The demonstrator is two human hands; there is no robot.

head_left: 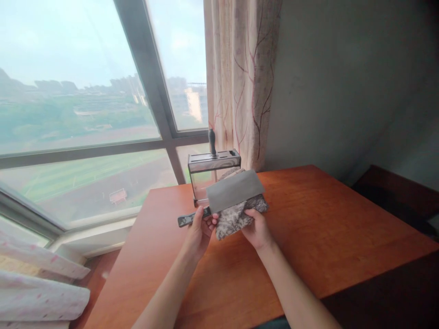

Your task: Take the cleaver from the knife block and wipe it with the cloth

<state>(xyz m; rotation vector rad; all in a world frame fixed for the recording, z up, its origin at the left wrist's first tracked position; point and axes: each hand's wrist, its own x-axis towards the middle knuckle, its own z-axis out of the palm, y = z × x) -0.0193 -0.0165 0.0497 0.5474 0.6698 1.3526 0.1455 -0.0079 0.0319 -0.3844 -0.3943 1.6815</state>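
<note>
A cleaver (235,188) with a broad grey blade and a dark handle is held above the table, its blade pointing right. My left hand (202,227) is closed around the handle near the blade. My right hand (256,228) grips a mottled grey-and-white cloth (235,218), thumb on top and the other fingers hidden beneath. The cloth lies along the lower edge of the blade, and part of it shows behind the upper edge. Just behind the cleaver stands a knife block (214,160) with clear sides and a slotted top; one dark-handled knife (212,142) sticks up from it.
The reddish-brown wooden table (308,219) extends to both sides of my arms. A large window (85,151) borders it at the left, with a patterned curtain (245,82) behind the block. Pale fabric (37,292) hangs at lower left. A dark wall is at right.
</note>
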